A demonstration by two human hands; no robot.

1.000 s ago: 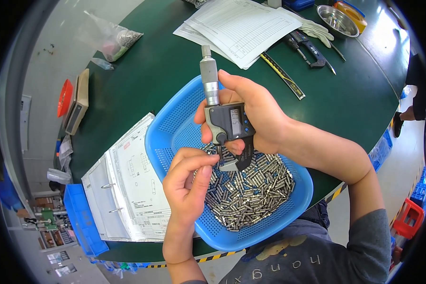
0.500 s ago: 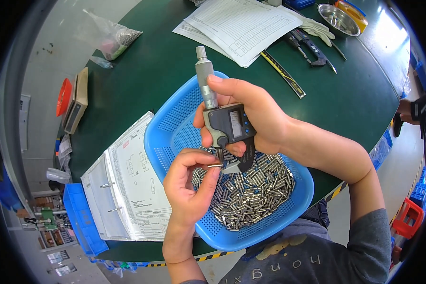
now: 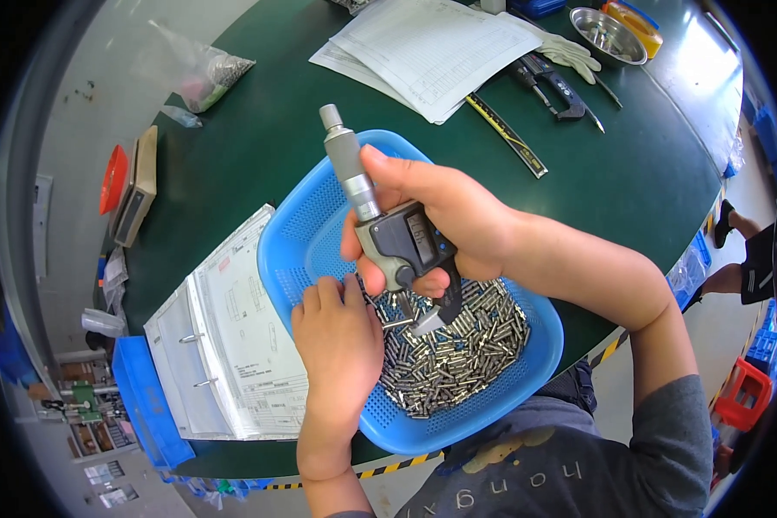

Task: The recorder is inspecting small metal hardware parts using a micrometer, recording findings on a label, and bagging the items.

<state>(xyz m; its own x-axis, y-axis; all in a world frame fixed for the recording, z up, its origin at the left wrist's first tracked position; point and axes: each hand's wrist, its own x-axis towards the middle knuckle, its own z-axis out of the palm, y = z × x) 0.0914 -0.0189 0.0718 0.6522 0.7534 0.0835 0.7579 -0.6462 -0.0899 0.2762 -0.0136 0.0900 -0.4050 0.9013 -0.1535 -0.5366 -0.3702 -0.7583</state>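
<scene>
My right hand [image 3: 457, 207] is wrapped round a digital micrometer [image 3: 397, 246], its thumb on the silver thimble and its fingers about the frame. The micrometer slants over a blue perforated basket [image 3: 546, 345] holding a heap of small metal pins [image 3: 457, 367]. A slim metal pin [image 3: 397, 324] lies across the micrometer's measuring gap, one end close to my left hand. My left hand [image 3: 341, 337] is back up over the basket's left side, fingers bent down among the pins. Its fingertips and thumb are hidden, so what they hold, if anything, does not show.
Left of the basket lies an open ring binder [image 3: 255, 345] with drawings, beside a blue bin [image 3: 142, 397]. Papers [image 3: 432, 52], a ruler [image 3: 508, 134], another micrometer [image 3: 561, 95], a glove [image 3: 568, 53] and a metal bowl [image 3: 609, 34] sit farther back. A scale [image 3: 136, 190] stands far left.
My left hand has turned from a pinch on the pin to back up, reaching down into the basket. The micrometer has shifted left and slightly lower and tilted. A person's legs have appeared at right.
</scene>
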